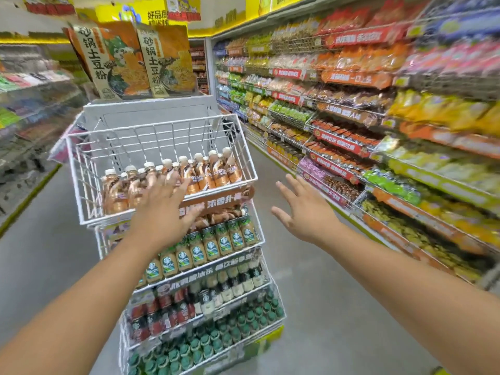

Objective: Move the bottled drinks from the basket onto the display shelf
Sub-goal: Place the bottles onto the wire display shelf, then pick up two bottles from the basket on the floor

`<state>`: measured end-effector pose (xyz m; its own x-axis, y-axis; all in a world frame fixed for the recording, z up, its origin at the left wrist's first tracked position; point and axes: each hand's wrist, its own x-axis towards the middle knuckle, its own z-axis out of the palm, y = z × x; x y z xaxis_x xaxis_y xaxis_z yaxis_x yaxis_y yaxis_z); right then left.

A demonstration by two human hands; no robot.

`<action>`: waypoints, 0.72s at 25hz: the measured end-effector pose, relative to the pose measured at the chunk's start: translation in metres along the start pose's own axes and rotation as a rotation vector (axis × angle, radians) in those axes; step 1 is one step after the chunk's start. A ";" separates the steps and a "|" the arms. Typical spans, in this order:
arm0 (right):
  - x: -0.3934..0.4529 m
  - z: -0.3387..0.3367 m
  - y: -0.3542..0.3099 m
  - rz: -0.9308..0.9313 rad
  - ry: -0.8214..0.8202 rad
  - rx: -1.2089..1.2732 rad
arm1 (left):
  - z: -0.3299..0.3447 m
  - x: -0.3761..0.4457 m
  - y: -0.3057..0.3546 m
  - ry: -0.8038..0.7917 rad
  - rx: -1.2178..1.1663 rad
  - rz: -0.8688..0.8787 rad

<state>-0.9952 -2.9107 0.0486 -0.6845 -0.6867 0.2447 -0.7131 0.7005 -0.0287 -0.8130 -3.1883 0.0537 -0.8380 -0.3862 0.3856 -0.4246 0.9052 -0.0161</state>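
Observation:
A white wire basket (81, 169) forms the top tier of a display stand and holds several brown coffee bottles (216, 171) with white caps, in rows. My left hand (165, 209) is spread flat with fingers apart, over the basket's front edge and touching or just in front of the bottles. It holds nothing. My right hand (303, 212) hovers open to the right of the basket, over the aisle floor, palm down and empty. The view is motion-blurred.
Below the basket, lower tiers (259, 239) hold green-labelled bottles, dark and red bottles, and green-capped bottles. A long snack shelf (378, 158) runs along the right. Another shelf (32, 104) is at left. Two noodle packs (135, 60) stand above the stand. Grey aisle floor (311, 307) lies between.

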 end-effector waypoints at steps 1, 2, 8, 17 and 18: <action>-0.018 -0.005 0.011 0.030 -0.002 -0.012 | -0.002 0.000 0.017 0.000 -0.024 0.036; -0.036 -0.011 0.023 0.064 0.006 -0.022 | -0.004 0.000 0.036 0.007 -0.051 0.076; -0.148 -0.047 0.107 0.293 0.046 -0.078 | -0.001 0.000 0.173 -0.020 -0.144 0.327; -0.373 -0.076 0.300 0.633 0.019 -0.171 | -0.003 -0.045 0.473 0.005 -0.185 0.691; -0.398 -0.078 0.319 0.647 0.030 -0.195 | -0.001 -0.054 0.505 0.011 -0.191 0.721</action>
<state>-0.9384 -2.3986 0.0178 -0.9578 -0.1137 0.2641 -0.1188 0.9929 -0.0033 -0.9818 -2.7106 0.0258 -0.8820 0.3163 0.3494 0.2973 0.9486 -0.1083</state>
